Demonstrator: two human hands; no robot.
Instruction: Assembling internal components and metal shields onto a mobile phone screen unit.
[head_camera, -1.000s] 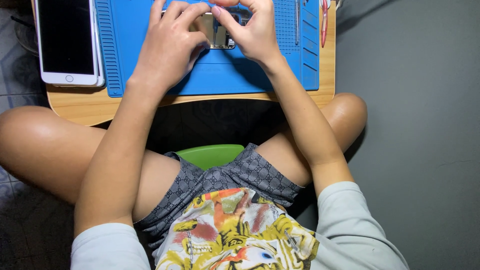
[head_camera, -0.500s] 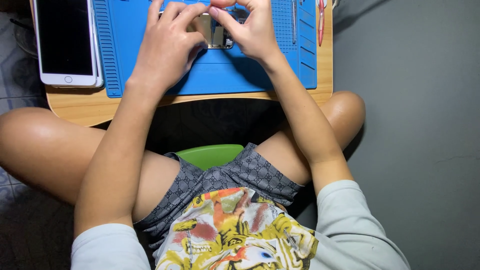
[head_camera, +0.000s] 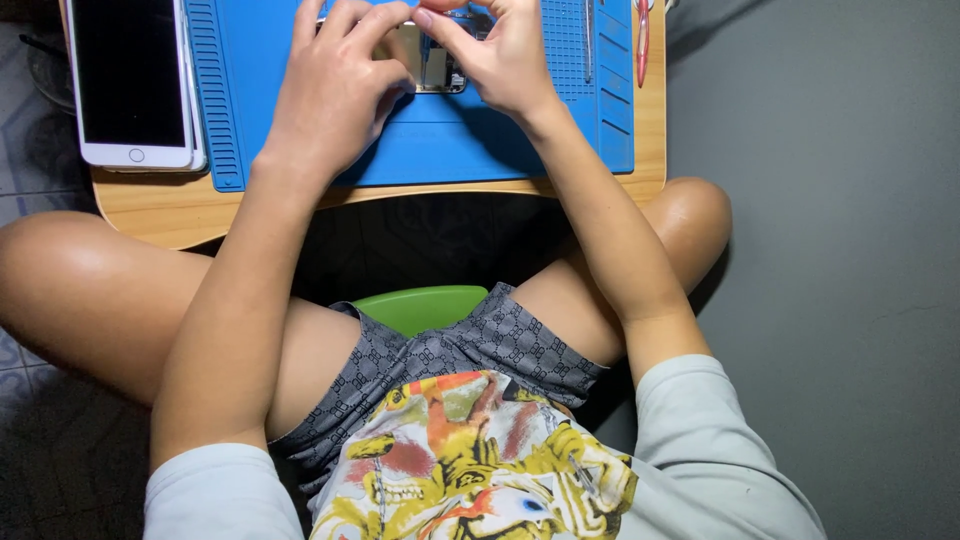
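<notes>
Grey floor fills the right side of the view, with patterned tile along the left edge, and a person sits cross-legged over a green plastic stool seat (head_camera: 420, 305) whose front edge shows between the knees. Nearest the camera are a printed yellow-and-red shirt and grey patterned shorts; beyond them both forearms reach up to a low wooden table with rounded corners (head_camera: 400, 205).

Compared with the views from a second and half a second ago, almost nothing has shifted: both hands have kept the same place over the same small part, and only the framing drifts slightly. I read that as fine, steady work on the part going on rather than a new step begun.

Covering most of the tabletop is a blue silicone work mat with ribbed edges (head_camera: 470, 140). The left hand (head_camera: 335, 95) curls over the small open metal-and-glass device frame (head_camera: 432, 62), its fingers bent and pressing on the frame's left side. The right hand (head_camera: 505, 65) pinches at the frame's upper right with thumb and forefinger; whether a tiny piece sits between them cannot be told.

The mat's raised compartments along the right edge hold a slim grey metal tool (head_camera: 588, 40) and, further right, a red-handled tool (head_camera: 641, 40). A white smartphone with a dark screen (head_camera: 130, 85) lies at the far left, just beside the mat.
</notes>
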